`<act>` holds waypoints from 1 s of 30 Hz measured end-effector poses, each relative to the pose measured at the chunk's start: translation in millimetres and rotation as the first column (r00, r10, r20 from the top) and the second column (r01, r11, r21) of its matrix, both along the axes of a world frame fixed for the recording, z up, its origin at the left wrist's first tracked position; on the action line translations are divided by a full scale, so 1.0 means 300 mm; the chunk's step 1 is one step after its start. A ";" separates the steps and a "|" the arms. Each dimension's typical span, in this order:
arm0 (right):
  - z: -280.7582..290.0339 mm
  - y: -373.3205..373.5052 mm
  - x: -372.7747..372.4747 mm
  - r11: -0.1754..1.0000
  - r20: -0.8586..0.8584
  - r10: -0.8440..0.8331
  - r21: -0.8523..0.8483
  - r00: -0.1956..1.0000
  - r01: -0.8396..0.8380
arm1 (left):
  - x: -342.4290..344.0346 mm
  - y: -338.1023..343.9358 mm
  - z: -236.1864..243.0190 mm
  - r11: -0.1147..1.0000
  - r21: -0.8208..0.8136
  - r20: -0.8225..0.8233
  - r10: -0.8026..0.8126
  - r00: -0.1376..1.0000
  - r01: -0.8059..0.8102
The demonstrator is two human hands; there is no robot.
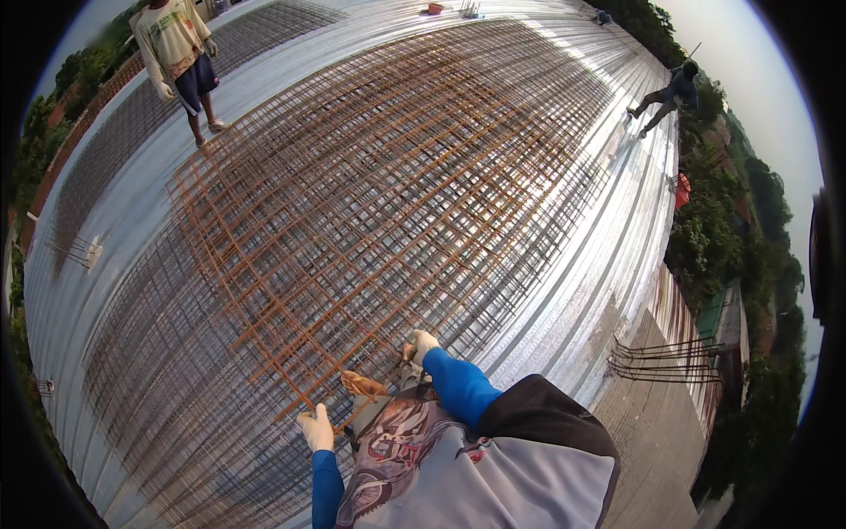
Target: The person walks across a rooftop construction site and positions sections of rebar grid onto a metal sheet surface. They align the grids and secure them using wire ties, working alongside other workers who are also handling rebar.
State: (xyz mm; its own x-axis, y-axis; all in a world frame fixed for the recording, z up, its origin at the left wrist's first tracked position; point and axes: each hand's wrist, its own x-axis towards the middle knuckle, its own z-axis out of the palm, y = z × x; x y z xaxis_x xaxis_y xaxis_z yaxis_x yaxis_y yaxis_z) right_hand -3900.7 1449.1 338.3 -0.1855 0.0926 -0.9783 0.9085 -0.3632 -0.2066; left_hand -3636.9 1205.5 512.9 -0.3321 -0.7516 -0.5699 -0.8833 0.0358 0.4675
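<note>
Honestly, I can't make out whether the left grip (317, 429) or right grip (420, 345) pinches anything, but the rusty mesh (388, 185) ahead, if it shifts, could snag the foot (363, 384) between them.

Rust-brown rebar mesh (388, 185), spread wide

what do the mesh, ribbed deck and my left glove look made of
Mesh: probably steel bars, matte, from the rust-brown colour. Ribbed deck: likely bare sheet metal, given its silvery glare. Left glove: perhaps fabric, pale without shine; weave too small to tell.
</note>
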 end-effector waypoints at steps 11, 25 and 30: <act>0.028 0.058 0.019 0.556 -0.487 0.811 0.473 0.323 -0.683 | -0.105 -0.105 0.008 0.809 0.553 0.395 -0.043 0.918 -0.200; 0.131 0.003 -0.070 0.971 0.028 0.235 -0.039 0.972 -0.234 | -0.115 -0.084 0.029 0.858 0.507 0.387 -0.141 0.911 -0.083; 0.217 -0.003 -0.064 0.986 0.039 0.156 -0.064 0.987 -0.153 | -0.094 -0.064 -0.010 0.924 0.369 0.368 -0.048 0.929 -0.098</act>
State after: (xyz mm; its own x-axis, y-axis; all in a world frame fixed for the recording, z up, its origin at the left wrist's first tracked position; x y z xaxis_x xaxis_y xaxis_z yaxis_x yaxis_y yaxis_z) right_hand -3919.8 1448.0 403.3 -0.1500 0.0067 -0.9887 0.9624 -0.2281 -0.1475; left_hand -3665.3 1186.2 509.9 -0.0305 -0.4632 -0.8858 -0.9910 -0.1014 0.0871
